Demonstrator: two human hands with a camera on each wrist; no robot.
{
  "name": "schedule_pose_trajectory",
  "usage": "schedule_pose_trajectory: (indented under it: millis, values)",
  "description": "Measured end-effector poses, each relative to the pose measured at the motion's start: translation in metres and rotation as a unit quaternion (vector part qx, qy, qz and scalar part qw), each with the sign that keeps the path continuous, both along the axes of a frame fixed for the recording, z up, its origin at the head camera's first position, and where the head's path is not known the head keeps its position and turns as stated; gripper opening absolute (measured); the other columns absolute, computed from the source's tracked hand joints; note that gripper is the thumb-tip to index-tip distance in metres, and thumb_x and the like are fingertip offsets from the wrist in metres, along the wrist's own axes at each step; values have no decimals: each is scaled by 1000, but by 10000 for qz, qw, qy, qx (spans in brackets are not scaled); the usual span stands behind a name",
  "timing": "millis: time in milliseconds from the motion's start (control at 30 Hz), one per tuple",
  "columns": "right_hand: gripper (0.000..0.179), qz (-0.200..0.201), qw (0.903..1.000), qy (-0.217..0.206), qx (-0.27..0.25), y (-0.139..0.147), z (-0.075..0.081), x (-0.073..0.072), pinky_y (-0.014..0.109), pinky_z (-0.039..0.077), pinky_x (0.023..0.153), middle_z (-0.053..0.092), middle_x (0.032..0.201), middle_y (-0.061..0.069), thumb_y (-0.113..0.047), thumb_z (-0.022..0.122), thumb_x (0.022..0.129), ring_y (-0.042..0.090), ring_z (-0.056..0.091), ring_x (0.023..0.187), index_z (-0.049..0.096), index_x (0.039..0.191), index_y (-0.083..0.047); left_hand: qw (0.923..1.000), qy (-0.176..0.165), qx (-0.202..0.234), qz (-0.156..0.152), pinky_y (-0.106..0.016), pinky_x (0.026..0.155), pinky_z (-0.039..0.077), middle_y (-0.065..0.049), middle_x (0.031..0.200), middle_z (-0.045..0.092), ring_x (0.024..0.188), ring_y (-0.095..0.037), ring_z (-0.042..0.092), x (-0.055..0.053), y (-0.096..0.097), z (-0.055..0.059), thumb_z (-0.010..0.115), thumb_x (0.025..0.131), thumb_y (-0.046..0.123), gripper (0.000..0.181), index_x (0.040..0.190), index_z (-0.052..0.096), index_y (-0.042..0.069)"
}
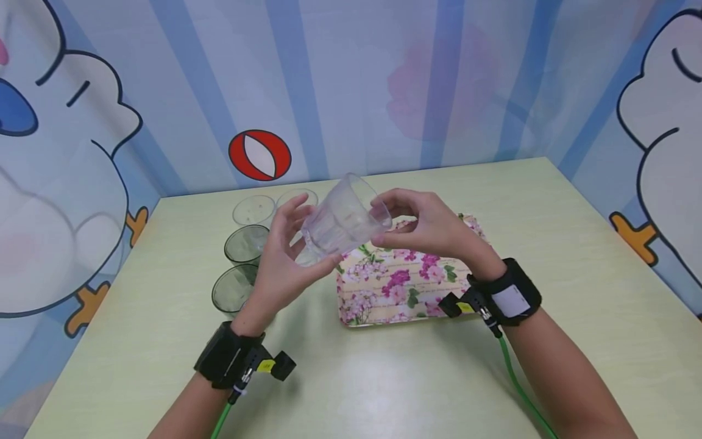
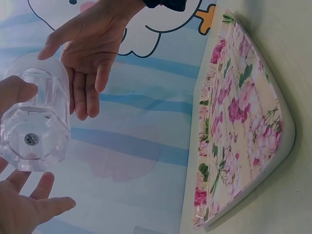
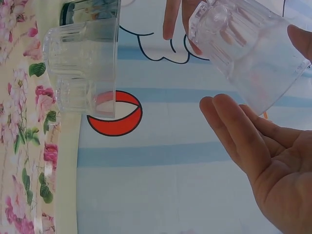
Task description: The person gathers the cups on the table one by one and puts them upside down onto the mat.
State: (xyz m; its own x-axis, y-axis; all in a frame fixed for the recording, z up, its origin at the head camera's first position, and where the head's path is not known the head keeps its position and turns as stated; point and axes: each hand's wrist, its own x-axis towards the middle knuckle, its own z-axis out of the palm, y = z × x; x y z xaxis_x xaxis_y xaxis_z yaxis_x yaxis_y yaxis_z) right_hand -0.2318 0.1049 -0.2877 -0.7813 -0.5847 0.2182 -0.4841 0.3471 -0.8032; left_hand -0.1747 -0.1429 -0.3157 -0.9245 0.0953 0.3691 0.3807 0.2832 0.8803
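A clear faceted glass [image 1: 345,219] is tilted above the table between both hands, its mouth toward the right. My left hand [image 1: 282,262] holds it near the base, with thumb and fingers on opposite sides. At the rim, my right hand [image 1: 428,222] pinches it between thumb and fingers. The left wrist view shows the glass's base [image 2: 34,141] with a small round dark sticker. Beneath the right hand lies a flower-patterned tray [image 1: 373,299], partly hidden by that hand and the glass.
Left of the tray stand two smoky dark glasses [image 1: 233,289] and, behind them, two clear glasses [image 1: 253,210], partly hidden by the left hand. A printed cloth wall [image 1: 356,91] rises behind the pale table [image 1: 351,390]. Green cables [image 1: 515,378] trail from both wrists.
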Motion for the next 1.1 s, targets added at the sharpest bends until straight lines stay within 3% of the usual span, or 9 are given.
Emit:
schedule_pose_trajectory:
  millis: [467,900,1100]
  values:
    - [52,262,9986,-243,376,6,-5,-2,29,60,83,63,120,10,-26,71,84,22,63,109,54,130,-8,9998,10,157,-158,-44,110,45,-2,142,45,129,-19,48,2,-1,3,77,75,3,85,144,34,27]
    - [51,643,9955,-514,474,10,-8,-2,33,59,88,64,119,11,-27,72,85,24,62,111,54,129,-8,9991,88,248,-344,-31,103,51,-1,140,48,128,-16,50,4,0,5,75,76,0,80,143,37,20]
    - [50,688,9942,-601,571,10,-9,-2,35,58,91,64,121,9,-28,74,83,23,62,113,55,127,-11,9987,197,242,-391,-26,102,51,-4,140,47,128,-19,51,4,0,4,74,74,-4,74,139,40,10]
